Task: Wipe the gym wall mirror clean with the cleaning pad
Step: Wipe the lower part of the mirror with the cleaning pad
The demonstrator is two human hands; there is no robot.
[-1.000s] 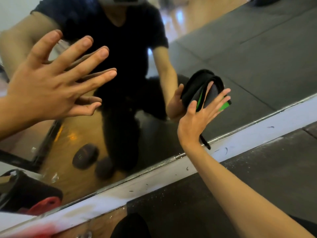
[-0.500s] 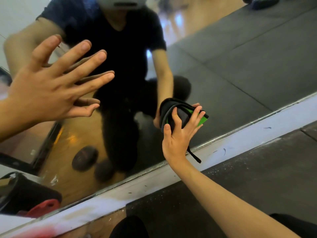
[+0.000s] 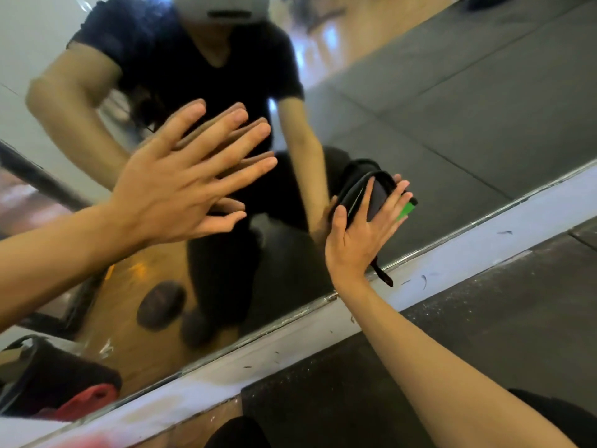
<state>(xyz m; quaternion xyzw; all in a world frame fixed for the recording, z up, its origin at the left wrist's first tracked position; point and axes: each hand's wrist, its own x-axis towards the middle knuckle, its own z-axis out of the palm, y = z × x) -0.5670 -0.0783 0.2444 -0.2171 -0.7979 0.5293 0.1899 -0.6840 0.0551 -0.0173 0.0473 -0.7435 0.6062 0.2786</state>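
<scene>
The black fabric cleaning pad with a green patch at one end (image 3: pixel 376 195) lies flat against the large frameless wall mirror (image 3: pixel 436 124), low on the glass and close to its bottom edge. A thin black strap hangs from the pad's lower end and reaches down onto the white painted ledge (image 3: pixel 484 257) that runs beneath the mirror. The right hand (image 3: pixel 361 234) presses the pad to the glass with straight, spread fingers laid over its back and the thumb along its left side; the fingers are not curled round it. The right forearm stretches in from the lower right corner of the view.

Up and to the left, the left hand (image 3: pixel 181 192) is released, its fingers straight and fanned, its fingertips meeting their own reflection on the glass, so it appears to rest on the mirror. Its forearm enters from the left edge.

The mirror reflects the person crouched in a dark short-sleeved shirt, a yellowish wooden floor and dark grey floor mats. Below the white ledge lies the dark speckled rubber gym floor (image 3: pixel 484 334). Near the mirror's lower left corner the glass shows a black and red object (image 3: pixel 64 392), too blurred to tell what it is.
</scene>
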